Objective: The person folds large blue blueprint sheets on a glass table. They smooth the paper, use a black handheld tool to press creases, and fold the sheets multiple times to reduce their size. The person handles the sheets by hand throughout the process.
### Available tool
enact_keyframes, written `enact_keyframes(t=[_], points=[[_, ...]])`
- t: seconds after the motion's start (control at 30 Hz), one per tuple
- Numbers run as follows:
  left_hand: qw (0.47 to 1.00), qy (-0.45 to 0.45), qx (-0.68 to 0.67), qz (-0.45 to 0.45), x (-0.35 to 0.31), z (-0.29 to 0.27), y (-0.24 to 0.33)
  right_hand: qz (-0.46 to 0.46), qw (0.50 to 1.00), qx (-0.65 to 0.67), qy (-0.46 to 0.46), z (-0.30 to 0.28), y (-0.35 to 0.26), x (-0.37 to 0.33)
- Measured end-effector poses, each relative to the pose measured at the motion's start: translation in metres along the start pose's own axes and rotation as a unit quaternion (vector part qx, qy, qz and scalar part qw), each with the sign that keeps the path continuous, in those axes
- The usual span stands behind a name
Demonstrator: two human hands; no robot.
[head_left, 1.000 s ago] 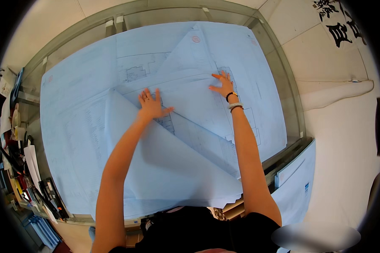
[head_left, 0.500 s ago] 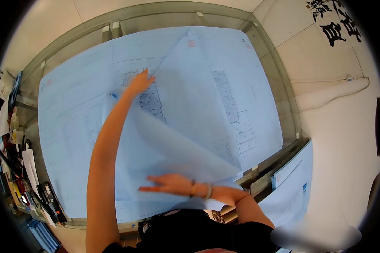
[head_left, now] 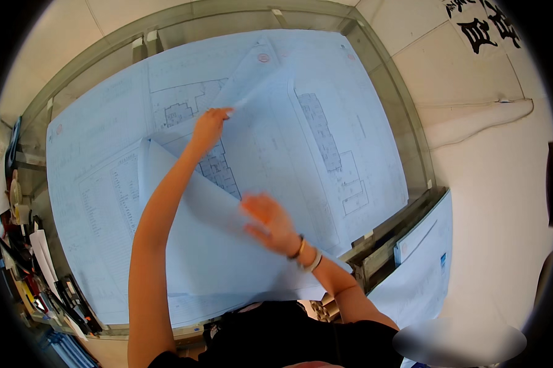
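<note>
Large bluish drawing sheets, printed with fine building plans, lie spread over the table. A folded upper sheet slants across the middle, and a second flap turns over near my body. At the upper sheet's slanting edge is my left hand, its fingers closed on the paper. My right hand, smeared by motion, holds nothing. Its fingers are apart, over the edge of the near flap. A floor plan shows between the two flaps.
A glass-topped table carries the sheets. Pens and tools crowd its left edge, with blue folders below. More blue sheets hang or stand at the right front. Black brush lettering is at the upper right.
My left fingers have closed at the upper sheet's edge, and that sheet is more folded. My right hand has swung up and away from me, to the right. The near flap lies flatter.
</note>
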State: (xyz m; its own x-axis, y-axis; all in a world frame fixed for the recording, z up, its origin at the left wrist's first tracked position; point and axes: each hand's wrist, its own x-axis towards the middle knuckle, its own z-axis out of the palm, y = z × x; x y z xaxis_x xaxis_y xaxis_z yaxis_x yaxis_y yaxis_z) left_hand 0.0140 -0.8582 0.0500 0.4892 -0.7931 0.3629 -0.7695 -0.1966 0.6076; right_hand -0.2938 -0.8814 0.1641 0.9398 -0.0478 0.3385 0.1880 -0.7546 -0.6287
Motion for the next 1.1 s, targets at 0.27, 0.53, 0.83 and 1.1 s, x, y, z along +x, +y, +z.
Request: enact_keyframes(t=[0.27,0.53,0.83,1.1], points=[[0.930,-0.166,0.156,0.288,-0.053,0.002,0.021,0.236,0.940,-0.238,0.067,0.009,0.140,0.014],[0.969,-0.114,0.152,0.156,-0.055,0.023,0.067,0.289,0.911,-0.292,0.033,0.049,0.174,-0.007],[0.979,-0.087,0.179,0.041,-0.061,0.073,0.060,0.266,0.925,-0.266,0.050,0.049,0.174,0.003],[0.981,-0.128,0.144,-0.014,-0.068,0.061,0.049,0.172,0.949,-0.264,-0.010,0.028,0.240,0.062]])
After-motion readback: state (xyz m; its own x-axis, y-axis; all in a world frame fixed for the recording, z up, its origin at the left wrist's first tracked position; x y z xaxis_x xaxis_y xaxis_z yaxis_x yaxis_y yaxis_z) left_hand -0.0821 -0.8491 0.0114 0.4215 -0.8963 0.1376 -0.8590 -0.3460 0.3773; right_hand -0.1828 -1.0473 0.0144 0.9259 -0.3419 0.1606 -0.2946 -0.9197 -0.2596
